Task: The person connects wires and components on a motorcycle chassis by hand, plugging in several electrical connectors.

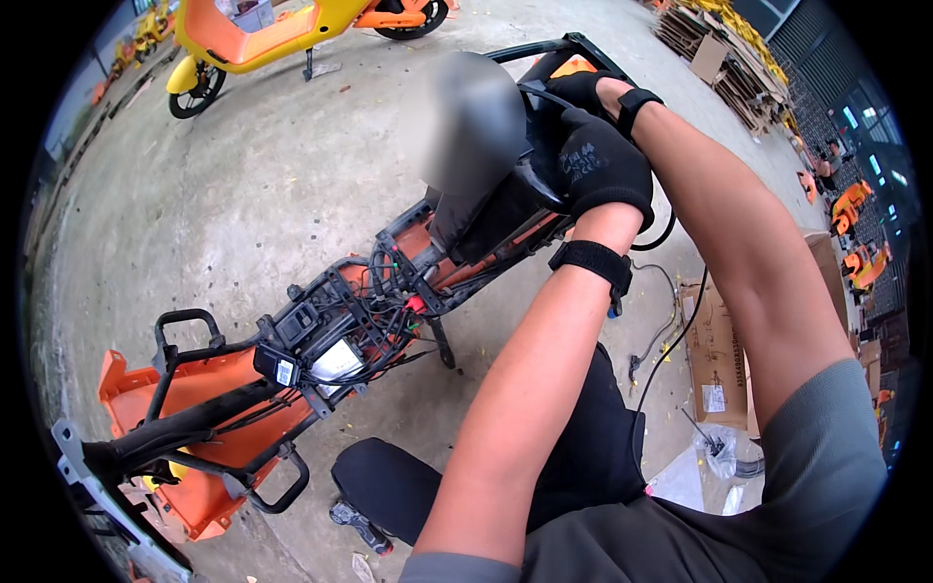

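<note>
A partly stripped scooter (428, 267) with orange panels and bare wiring stretches from lower left to upper middle. At its far end is a black rounded part (515, 185), partly blurred. My left hand (604, 160), in a black glove, is closed against the right side of this part; its fingertips are hidden. Just beyond it, my gloved right hand (578, 90) reaches in beside the dark tubular frame (569, 44). The left hand and the black part cover most of its fingers. What either hand grips does not show.
A cordless drill (360, 527) lies on the floor by my knee. To my right are an opened cardboard box (714, 355), a clear plastic bag (717, 445) and a hanging black cable (671, 360). A yellow and orange scooter (267, 44) stands at the far left; flattened cardboard (724, 58) is piled far right.
</note>
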The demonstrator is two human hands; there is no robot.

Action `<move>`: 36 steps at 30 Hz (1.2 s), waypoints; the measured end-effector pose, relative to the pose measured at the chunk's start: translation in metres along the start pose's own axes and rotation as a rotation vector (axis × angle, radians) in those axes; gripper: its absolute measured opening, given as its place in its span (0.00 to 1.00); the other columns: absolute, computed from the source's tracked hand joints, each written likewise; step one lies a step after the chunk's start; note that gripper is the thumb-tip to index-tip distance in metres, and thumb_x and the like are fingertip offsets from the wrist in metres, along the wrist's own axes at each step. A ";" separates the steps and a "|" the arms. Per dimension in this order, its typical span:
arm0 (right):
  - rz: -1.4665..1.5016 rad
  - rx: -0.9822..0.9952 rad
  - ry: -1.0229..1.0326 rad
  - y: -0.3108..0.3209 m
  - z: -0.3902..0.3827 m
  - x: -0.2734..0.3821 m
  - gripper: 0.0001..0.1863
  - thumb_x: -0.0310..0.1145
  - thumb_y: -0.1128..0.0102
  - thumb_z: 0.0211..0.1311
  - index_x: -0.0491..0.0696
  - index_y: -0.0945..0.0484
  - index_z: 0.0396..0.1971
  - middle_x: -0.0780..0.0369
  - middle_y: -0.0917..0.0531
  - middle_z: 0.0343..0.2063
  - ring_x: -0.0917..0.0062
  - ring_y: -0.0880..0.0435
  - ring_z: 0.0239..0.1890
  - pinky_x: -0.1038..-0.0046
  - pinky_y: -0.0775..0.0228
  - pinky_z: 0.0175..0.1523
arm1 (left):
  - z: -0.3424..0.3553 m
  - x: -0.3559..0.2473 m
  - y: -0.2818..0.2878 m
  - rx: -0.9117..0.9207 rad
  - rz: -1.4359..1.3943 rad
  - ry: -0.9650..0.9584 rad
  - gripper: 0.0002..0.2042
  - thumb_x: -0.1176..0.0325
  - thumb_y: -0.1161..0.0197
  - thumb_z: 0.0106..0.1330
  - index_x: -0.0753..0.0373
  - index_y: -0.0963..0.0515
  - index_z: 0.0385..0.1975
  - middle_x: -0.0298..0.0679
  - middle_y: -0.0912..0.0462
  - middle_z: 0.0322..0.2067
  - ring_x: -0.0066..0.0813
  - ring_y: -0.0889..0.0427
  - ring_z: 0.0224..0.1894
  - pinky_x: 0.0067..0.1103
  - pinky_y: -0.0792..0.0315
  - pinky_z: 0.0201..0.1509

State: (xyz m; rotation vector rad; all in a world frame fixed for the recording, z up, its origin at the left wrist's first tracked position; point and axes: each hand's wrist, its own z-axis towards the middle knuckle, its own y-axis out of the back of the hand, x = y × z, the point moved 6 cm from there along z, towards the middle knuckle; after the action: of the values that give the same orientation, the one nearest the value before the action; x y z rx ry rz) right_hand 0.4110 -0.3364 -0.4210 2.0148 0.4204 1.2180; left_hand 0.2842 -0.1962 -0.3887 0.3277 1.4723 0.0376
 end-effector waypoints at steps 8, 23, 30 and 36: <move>-0.321 -0.201 0.298 0.073 -0.047 0.061 0.19 0.47 0.46 0.66 0.46 0.18 0.37 0.62 0.17 0.26 0.75 0.21 0.27 0.71 0.29 0.36 | 0.044 0.029 -0.061 -0.030 0.447 -0.358 0.20 0.71 0.39 0.61 0.75 0.34 0.48 0.56 0.16 0.34 0.46 0.14 0.38 0.30 0.20 0.39; 0.638 -0.172 0.408 0.204 -0.129 -0.128 0.21 0.49 0.45 0.70 0.54 0.25 0.56 0.73 0.21 0.36 0.89 0.25 0.33 0.82 0.30 0.41 | 0.023 0.008 -0.018 -0.038 0.215 -0.205 0.17 0.69 0.39 0.60 0.74 0.31 0.44 0.52 0.16 0.36 0.46 0.15 0.38 0.30 0.23 0.40; 1.295 -0.047 0.256 0.147 -0.094 -0.385 0.20 0.41 0.54 0.75 0.54 0.29 0.62 0.63 0.22 0.56 0.78 0.23 0.56 0.71 0.36 0.63 | -0.007 -0.012 -0.006 0.098 0.164 -0.056 0.18 0.67 0.39 0.59 0.74 0.29 0.43 0.53 0.17 0.36 0.49 0.16 0.40 0.32 0.24 0.43; 1.583 0.254 0.033 -0.001 -0.102 -0.406 0.12 0.38 0.49 0.73 0.47 0.21 0.43 0.60 0.14 0.37 0.74 0.14 0.37 0.72 0.21 0.42 | -0.036 -0.037 0.012 -0.040 0.368 -0.232 0.20 0.67 0.38 0.58 0.77 0.31 0.44 0.55 0.19 0.36 0.51 0.17 0.40 0.33 0.24 0.44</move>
State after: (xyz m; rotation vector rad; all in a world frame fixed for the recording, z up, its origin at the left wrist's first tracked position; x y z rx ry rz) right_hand 0.1207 -0.5384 -0.6457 2.4652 -1.3562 2.0638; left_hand 0.2470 -0.1859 -0.3527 0.5488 1.1659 0.3136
